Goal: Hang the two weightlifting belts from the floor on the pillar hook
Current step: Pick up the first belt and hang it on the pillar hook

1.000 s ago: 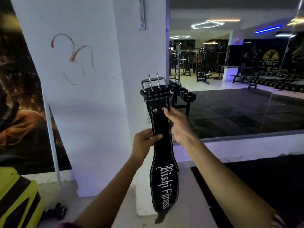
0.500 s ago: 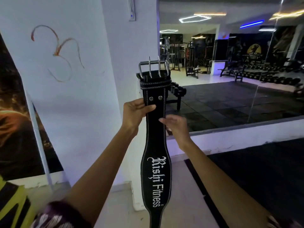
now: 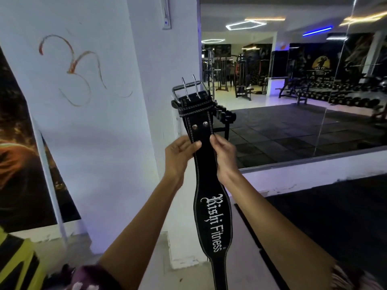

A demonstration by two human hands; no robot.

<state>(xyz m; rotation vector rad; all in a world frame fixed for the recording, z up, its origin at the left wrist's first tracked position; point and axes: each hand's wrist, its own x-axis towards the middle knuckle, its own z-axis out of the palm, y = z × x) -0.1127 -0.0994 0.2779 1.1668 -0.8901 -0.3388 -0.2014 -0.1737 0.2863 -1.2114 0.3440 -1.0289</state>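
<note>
A black weightlifting belt [image 3: 206, 164] is held upright in front of the white pillar [image 3: 163, 101], its steel buckle [image 3: 189, 88] uppermost and its tail hanging toward the floor. It is pinched just below the two rivets: the left hand [image 3: 178, 155] is clamped on its left edge, the right hand [image 3: 224, 158] on its right. No hook can be made out, nor a second belt. The buckle frame should probably be kept uppermost and squared, so it can be slipped over the hook.
</note>
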